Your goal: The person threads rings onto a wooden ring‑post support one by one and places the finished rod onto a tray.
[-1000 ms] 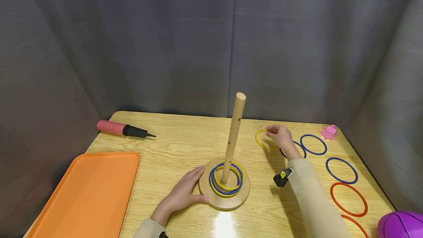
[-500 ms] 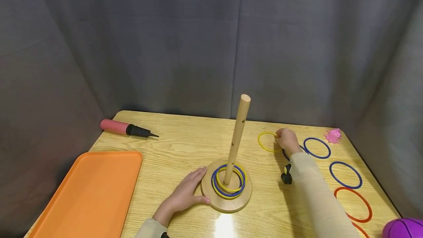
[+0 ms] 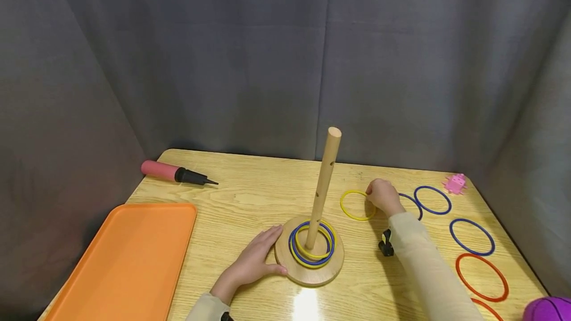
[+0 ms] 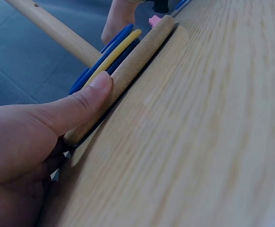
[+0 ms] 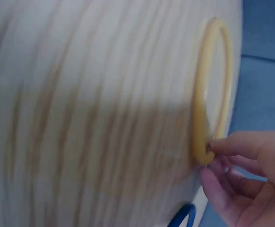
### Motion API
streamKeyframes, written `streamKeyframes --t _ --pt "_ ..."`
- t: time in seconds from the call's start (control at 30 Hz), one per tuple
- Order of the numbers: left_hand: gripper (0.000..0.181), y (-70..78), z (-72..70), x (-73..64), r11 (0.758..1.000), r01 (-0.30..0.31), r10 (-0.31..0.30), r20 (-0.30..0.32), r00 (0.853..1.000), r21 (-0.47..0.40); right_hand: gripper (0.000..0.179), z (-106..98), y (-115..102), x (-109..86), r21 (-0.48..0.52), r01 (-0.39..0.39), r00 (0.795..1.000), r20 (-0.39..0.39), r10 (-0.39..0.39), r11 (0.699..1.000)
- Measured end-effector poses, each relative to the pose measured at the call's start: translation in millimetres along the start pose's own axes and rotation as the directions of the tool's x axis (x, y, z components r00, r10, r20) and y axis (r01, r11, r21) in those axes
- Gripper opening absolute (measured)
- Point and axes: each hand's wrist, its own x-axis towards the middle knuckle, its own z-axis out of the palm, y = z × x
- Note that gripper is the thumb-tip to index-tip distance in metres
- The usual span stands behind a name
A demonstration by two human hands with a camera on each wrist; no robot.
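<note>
A round wooden base (image 3: 303, 276) carries an upright wooden peg (image 3: 323, 187), and several yellow and blue rings (image 3: 330, 241) lie round the peg's foot. My left hand (image 3: 252, 259) rests against the near-left edge of the base, fingers extended along its side. In the left wrist view, the thumb (image 4: 88, 94) presses on the base's rim. Farther right, my right hand (image 3: 383, 196) pinches the edge of a yellow ring (image 3: 352, 218) between thumb and fingertips. The right wrist view shows that ring (image 5: 201, 94) low over the tabletop, its pinched end nearest the hand.
Blue rings (image 3: 472, 253) and red rings (image 3: 484, 297) lie along the right side of the table. A pink spiky toy (image 3: 455, 184) sits at the back right, a purple ball (image 3: 546, 309) at the front right. Left are an orange tray (image 3: 129, 256) and a pink-and-black hand pump (image 3: 162, 170).
My right hand has closed on the yellow ring's right edge and drawn it slightly left and nearer me. My left hand stays at the base. The head view has shifted slightly.
</note>
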Motion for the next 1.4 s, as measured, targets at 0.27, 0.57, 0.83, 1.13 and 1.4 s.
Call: streamKeyframes --t 0.27,0.57,0.83,1.13,1.4 --pt "0.103 -2.1 0.3 0.6 1.0 0.001 -0.001 -0.009 1.0 0.001 0.018 -20 -13 -9.6 0.191 0.0 0.999 -0.037 0.007 0.981" --pt "0.103 -3.8 -2.2 -0.2 1.0 0.002 -0.001 -0.014 1.0 0.009 0.026 -69 -30 -25.4 0.552 -0.019 0.993 -0.084 0.079 0.833" --pt "0.103 -5.0 -2.2 -1.1 1.0 0.005 -0.005 -0.018 1.0 0.002 0.011 -117 -51 -45.8 0.882 0.121 0.986 -0.159 0.046 0.456" --pt "0.102 -2.4 -2.7 0.0 1.0 0.01 -0.01 -0.011 1.0 0.0 0.015 -146 -88 -73.9 0.977 0.211 0.966 -0.214 -0.148 -0.04" --pt "0.102 -1.8 -3.2 0.8 1.0 0.002 -0.002 -0.018 1.0 0.003 0.025 -158 -124 -97.4 0.959 0.158 0.928 -0.226 -0.297 -0.234"
